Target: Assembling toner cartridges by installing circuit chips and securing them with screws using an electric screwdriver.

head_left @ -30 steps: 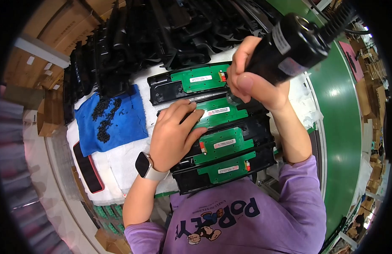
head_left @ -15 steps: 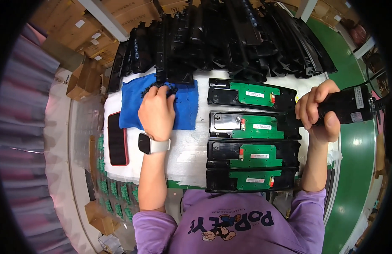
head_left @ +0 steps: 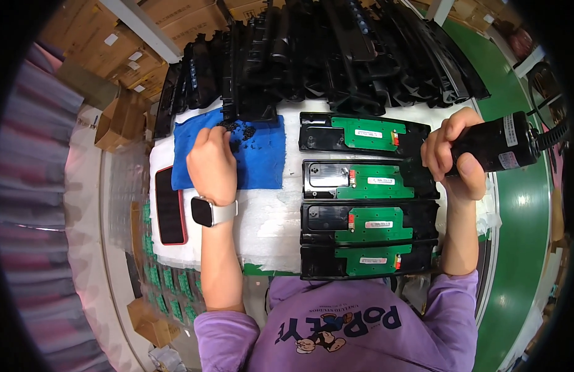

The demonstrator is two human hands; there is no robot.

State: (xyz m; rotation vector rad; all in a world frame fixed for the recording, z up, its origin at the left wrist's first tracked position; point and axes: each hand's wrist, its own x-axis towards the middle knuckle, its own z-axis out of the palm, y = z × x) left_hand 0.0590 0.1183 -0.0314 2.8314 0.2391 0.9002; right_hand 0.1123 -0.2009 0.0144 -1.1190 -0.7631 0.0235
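Note:
My left hand [head_left: 211,164], with a watch at its wrist, is over a blue cloth [head_left: 262,167]. Its fingers are bent together at the edge of a loose pile of small black screws [head_left: 242,134]; whatever lies between the fingertips is hidden. My right hand [head_left: 451,152] is wrapped around a black corded electric screwdriver [head_left: 498,146], whose tip cannot be made out. Left of that hand several black plastic housings [head_left: 321,217] lie in a column, each carrying a green circuit board [head_left: 377,224] with a white label and a small red connector.
A dense heap of black plastic parts [head_left: 299,62] fills the table's back. A phone with a red edge [head_left: 170,208] lies left of the cloth. Clear trays of small green boards [head_left: 169,279] sit lower left. Cardboard boxes [head_left: 122,121] stand behind on the left.
My left hand has shifted left and slightly back toward me, uncovering more of the screw pile. The right hand and screwdriver have moved slightly left.

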